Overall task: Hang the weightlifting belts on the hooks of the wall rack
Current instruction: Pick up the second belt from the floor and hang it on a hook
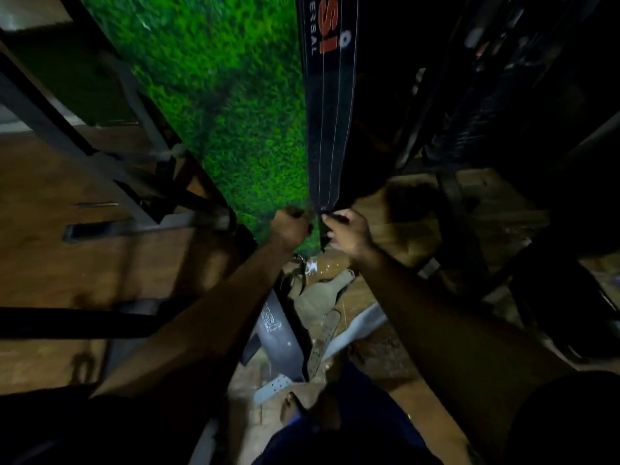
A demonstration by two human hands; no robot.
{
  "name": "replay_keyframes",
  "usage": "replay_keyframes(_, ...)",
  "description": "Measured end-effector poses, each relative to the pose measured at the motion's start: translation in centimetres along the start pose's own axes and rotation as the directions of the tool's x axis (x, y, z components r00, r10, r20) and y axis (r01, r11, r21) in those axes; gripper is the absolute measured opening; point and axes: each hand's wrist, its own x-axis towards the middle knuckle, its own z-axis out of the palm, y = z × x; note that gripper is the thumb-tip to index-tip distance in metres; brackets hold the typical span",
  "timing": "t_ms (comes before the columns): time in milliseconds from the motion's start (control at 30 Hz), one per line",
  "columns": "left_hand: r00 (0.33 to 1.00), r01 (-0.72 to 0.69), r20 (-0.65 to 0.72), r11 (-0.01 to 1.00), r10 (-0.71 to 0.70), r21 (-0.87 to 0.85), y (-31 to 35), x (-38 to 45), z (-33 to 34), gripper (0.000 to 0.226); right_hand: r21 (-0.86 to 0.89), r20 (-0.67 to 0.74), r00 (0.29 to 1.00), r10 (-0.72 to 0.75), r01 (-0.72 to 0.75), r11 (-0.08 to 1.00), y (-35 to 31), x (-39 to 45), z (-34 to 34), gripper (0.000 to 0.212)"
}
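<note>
Where stitched black belt (pixel 330 129) tapers, apparently pinched

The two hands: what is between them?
In the head view, the narrow lower end of the dark belt comes down between the left hand and the right hand; both grip it there.

Two forearms seen bare from wrist to elbow; no watch, band or glove made out on either. Left hand (pixel 291 226) and right hand (pixel 349 231) uncovered. Dark short sleeve (pixel 570 417) seen at right upper arm, near black in dim light; similar dark sleeve edge at left upper arm. Dark blue trousers (pixel 355 427) seen at bottom centre. Foot (pixel 292 409) seen below, footwear not told in dim light. Fabric detail lost in shadow.
</note>
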Motion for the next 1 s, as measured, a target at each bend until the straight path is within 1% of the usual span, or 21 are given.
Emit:
replay_keyframes(67, 0.996, 0.006, 0.095, 1.000, -0.004, -0.025, -3.2, -1.7, 0.0, 0.028, 0.039, 0.054, 0.998, 0.031, -0.033, 0.999, 2.3, -2.6, 0.2, 0.013)
replay_keyframes(133, 0.983, 0.016, 0.182, 0.997, -0.001, -0.077, -5.7, -3.9, -0.1, 0.024, 0.031, 0.036, 0.997, 0.064, -0.065, 0.997, 4.7, -5.1, 0.1, 0.010)
replay_keyframes(167, 0.977, 0.020, 0.212, 0.995, 0.000, -0.093, -6.9, -4.8, 0.0, 0.020, 0.025, 0.024, 0.995, 0.096, -0.096, 0.995, 5.9, -6.1, 0.0, 0.011)
replay_keyframes(233, 0.963, 0.014, 0.270, 0.997, 0.007, -0.076, -9.4, -5.8, 0.5, 0.014, 0.074, -0.014, 0.978, 0.208, -0.207, 0.976, 8.3, -7.5, -0.3, 0.014)
replay_keyframes(267, 0.952, 0.013, 0.306, 0.999, 0.000, -0.041, -10.5, -6.1, 0.9, 0.015, 0.099, -0.029, 0.965, 0.260, -0.256, 0.961, 9.6, -7.9, -0.6, 0.013)
replay_keyframes(333, 0.922, 0.012, 0.388, 1.000, -0.016, 0.012, -12.2, -6.8, 1.7, 0.017, 0.137, -0.009, 0.935, 0.355, -0.351, 0.926, 11.6, -8.9, -1.1, 0.014)
replay_keyframes(400, 0.910, 0.000, 0.414, 1.000, -0.006, 0.015, -13.4, -7.5, 2.9, 0.018, 0.123, 0.007, 0.905, 0.426, -0.423, 0.898, 13.7, -9.4, -2.1, 0.018)
replay_keyframes(500, 0.911, -0.074, 0.410, 0.995, 0.037, 0.074, -14.6, -7.7, 5.2, 0.024, 0.129, -0.048, 0.880, 0.473, -0.464, 0.877, 16.8, -9.3, -3.5, 0.014)
replay_keyframes(600, 0.902, -0.099, 0.431, 0.985, 0.027, 0.144, -16.8, -5.8, 8.7, 0.020, 0.189, -0.117, 0.873, 0.473, -0.448, 0.874, 20.3, -7.8, -4.8, 0.010)
replay_keyframes(633, 0.903, -0.104, 0.430, 0.982, 0.025, 0.161, -17.8, -4.7, 10.3, 0.020, 0.212, -0.118, 0.869, 0.481, -0.452, 0.867, 21.6, -6.9, -5.3, 0.010)
replay_keyframes(700, 0.899, -0.136, 0.437, 0.970, 0.035, 0.201, -20.1, -2.4, 13.8, 0.014, 0.228, -0.121, 0.850, 0.512, -0.478, 0.848, 24.9, -4.5, -6.2, 0.016)
replay_keyframes(733, 0.896, -0.138, 0.444, 0.965, 0.026, 0.223, -21.6, -1.0, 15.8, 0.011, 0.224, -0.140, 0.841, 0.522, -0.487, 0.844, 26.7, -2.9, -6.7, 0.015)
replay_keyframes(800, 0.896, -0.124, 0.443, 0.958, -0.003, 0.257, -25.5, 2.1, 20.4, 0.016, 0.235, -0.151, 0.819, 0.554, -0.515, 0.824, 31.4, 0.6, -7.9, 0.015)
replay_keyframes(900, 0.890, -0.113, 0.452, 0.933, -0.058, 0.343, -32.8, 6.7, 27.3, 0.021, 0.271, -0.107, 0.775, 0.623, -0.580, 0.768, 39.5, 6.1, -9.2, 0.017)
replay_keyframes(933, 0.881, -0.105, 0.463, 0.914, -0.098, 0.393, -35.5, 8.4, 29.5, 0.023, 0.277, -0.092, 0.770, 0.632, -0.589, 0.759, 42.6, 7.9, -9.3, 0.016)
replay_keyframes(1000, 0.866, -0.135, 0.483, 0.871, -0.128, 0.473, -41.3, 12.0, 33.5, 0.033, 0.254, -0.098, 0.769, 0.632, -0.595, 0.762, 48.8, 11.8, -9.3, 0.012)
